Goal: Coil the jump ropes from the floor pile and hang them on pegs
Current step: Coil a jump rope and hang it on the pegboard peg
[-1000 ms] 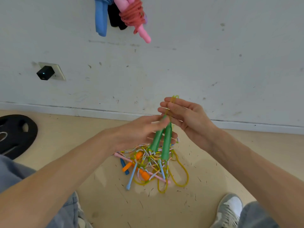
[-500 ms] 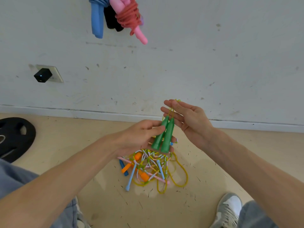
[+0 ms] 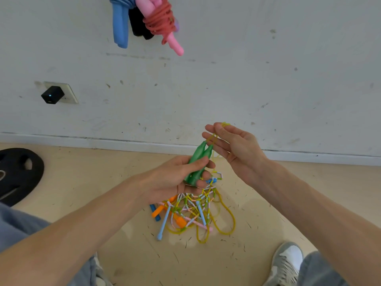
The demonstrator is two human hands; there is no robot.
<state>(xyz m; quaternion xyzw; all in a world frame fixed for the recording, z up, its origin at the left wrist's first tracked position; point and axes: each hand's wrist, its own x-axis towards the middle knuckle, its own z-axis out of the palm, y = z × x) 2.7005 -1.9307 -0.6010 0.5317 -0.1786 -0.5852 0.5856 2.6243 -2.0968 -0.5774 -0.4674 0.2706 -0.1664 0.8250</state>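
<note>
Green handles [image 3: 201, 153]: now paired, gripped in left hand [image 3: 175, 180]; right hand [image 3: 239, 149] pinches yellow cord [image 3: 211, 138], lifted higher; coiling likely begins.

Black weight plate [image 3: 18, 174], plugged-in black charger [image 3: 52, 94], grey shoe [image 3: 286, 263]

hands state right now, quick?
Left hand: closed, holding the two green handles.
Right hand: thumb pinching the yellow rope, fingers straight.

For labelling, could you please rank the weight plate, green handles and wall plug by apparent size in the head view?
1. weight plate, partly cropped
2. green handles, nearer the camera
3. wall plug
</note>
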